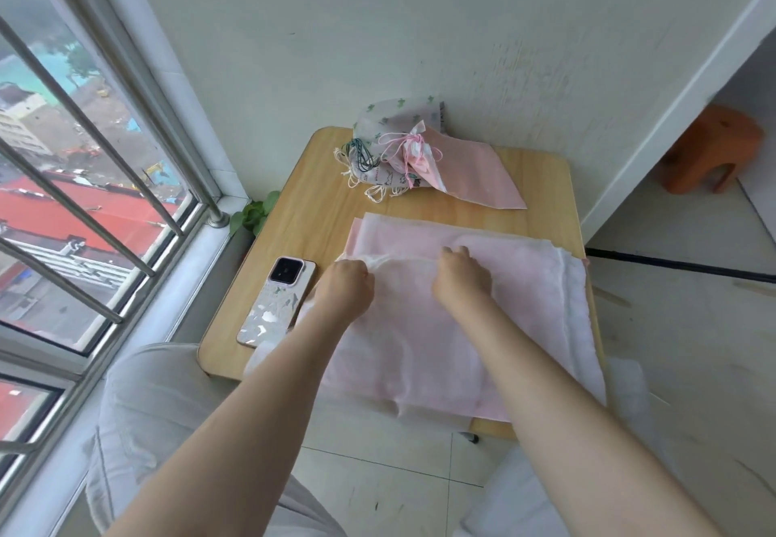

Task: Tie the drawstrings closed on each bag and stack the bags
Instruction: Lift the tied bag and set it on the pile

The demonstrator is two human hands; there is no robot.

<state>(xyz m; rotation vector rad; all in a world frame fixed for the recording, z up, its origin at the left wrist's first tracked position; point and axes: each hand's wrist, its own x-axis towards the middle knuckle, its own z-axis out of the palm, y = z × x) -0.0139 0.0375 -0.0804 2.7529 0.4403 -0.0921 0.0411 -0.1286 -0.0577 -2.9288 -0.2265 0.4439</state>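
Hands at work on top of the pile of flat pink and white bags [453,326] covering the near right part of the small wooden table [319,184]. Left hand [346,284] curled into a fist at the left end of the top bag's gathered mouth [403,261], fingers closed on the bunched white fabric there. Right hand [462,274] likewise curled, knuckles up, pinching the same gathered edge a little to the right; both hands near each other but apart. Drawstring itself not discernible between the fingers. Top bag lying flat, its near edge hanging over the table's front rim. At the far side of the table, against the wall, a heap of already tied bags [390,150]: a pale one with green print at the back, a pink-and-white one with a pink cord bow on top, loose white and green cords trailing toward the left. Flat pink bag [483,175] stretching from under that heap toward the right. Phone [277,301] in a patterned case face down at the table's left edge, just beside the left wrist. Window with metal bars to the left, green leaves [254,213] at the sill, orange stool [709,150] on the floor far right.
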